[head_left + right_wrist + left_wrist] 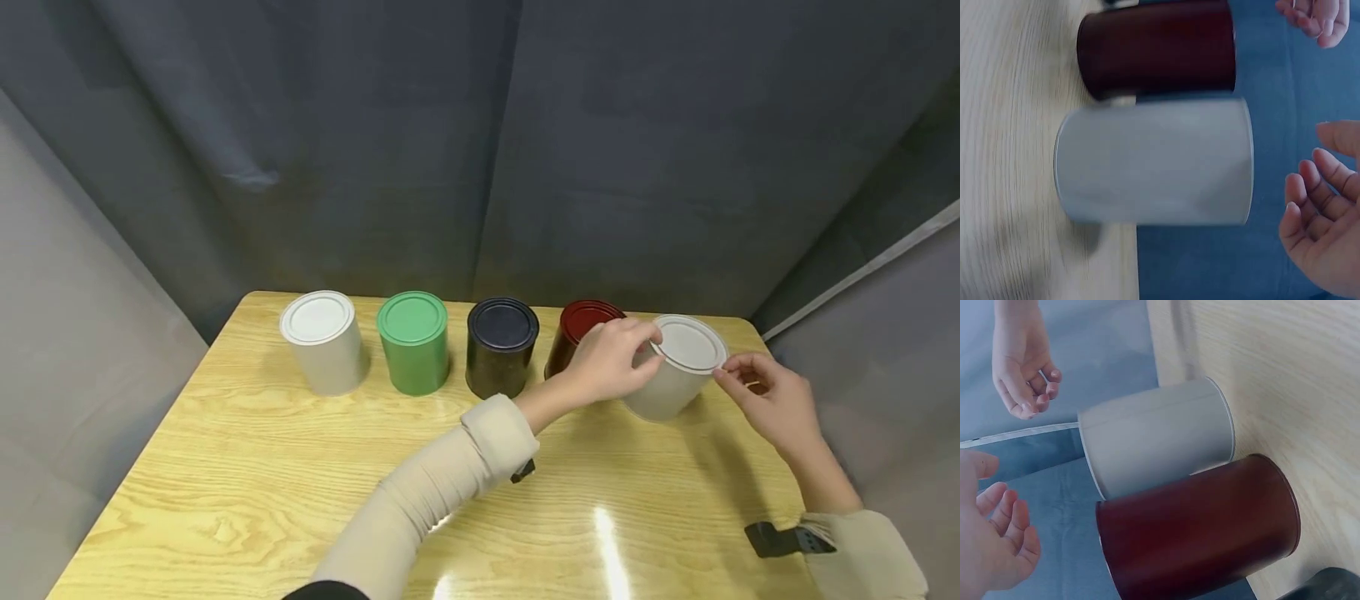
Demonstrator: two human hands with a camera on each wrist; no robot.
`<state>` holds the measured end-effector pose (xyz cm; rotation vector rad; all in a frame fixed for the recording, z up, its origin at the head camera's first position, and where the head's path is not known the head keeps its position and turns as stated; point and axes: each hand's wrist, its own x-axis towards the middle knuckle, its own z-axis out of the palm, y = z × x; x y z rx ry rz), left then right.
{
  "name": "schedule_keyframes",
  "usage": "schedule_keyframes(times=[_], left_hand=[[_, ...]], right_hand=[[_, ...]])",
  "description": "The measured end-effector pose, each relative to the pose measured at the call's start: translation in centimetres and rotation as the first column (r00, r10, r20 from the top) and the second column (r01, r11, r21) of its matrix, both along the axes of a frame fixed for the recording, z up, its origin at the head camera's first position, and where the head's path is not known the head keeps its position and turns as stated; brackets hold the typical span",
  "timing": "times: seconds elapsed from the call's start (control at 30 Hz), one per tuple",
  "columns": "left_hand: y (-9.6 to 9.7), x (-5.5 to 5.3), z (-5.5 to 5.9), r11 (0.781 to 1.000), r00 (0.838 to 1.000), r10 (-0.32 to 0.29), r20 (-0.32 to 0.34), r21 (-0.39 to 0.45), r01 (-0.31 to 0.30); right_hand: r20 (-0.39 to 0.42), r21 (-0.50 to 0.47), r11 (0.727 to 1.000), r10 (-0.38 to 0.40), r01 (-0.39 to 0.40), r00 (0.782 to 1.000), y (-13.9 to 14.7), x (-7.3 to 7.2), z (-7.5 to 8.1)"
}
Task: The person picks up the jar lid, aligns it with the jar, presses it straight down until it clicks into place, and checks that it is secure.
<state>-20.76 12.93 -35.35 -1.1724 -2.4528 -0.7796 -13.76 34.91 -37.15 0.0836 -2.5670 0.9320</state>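
A light grey lidded can (666, 387) stands upright at the right end of a row. My left hand (617, 357) hovers by its left upper edge, and my right hand (774, 398) by the right side of its lid. In both wrist views the loosely bent fingers stay apart from the can, a little above lid height, and hold nothing. Close beside it, a dark red can (589, 318) is partly covered by the left hand in the head view; the left wrist view shows its side (1197, 531).
Further left along the back of the wooden table (247, 483) stand a black can (501, 358), a green can (415, 358) and a white can (326, 358). Grey curtains (480, 150) hang behind and at both sides.
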Motion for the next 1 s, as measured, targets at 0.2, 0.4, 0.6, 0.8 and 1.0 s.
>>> schedule_keyframes(times=[0.2, 0.4, 0.6, 0.8, 1.0], left_hand=[[-1.8, 1.2, -0.9, 0.997, 1.0, -0.03, -0.002, 0.072, 0.03], [-4.4, 2.8, -2.1, 0.991, 0.999, -0.035, -0.031, 0.128, 0.038], [-6.8, 4.1, -3.2, 0.984, 1.0, -0.018, 0.001, 0.177, 0.018], [-9.4, 5.2, -4.7, 0.975, 0.999, 0.009, 0.047, 0.22, -0.019], [-12.2, 5.4, -6.3, 0.967, 0.997, 0.061, 0.051, 0.246, -0.072]], right_hand=[[-0.08, -0.023, 1.0, -0.003, 0.001, 0.997, -1.8, 1.3, -0.4], [-0.137, -0.06, 0.998, 0.02, -0.028, 0.99, -4.7, 1.9, -1.4], [-0.203, -0.056, 0.998, 0.027, -0.04, 0.979, -6.5, 2.6, -2.6], [-0.242, -0.055, 0.997, 0.041, -0.056, 0.97, -7.6, 3.5, -3.8], [-0.259, -0.033, 0.997, 0.061, -0.072, 0.964, -8.0, 4.0, -4.8]])
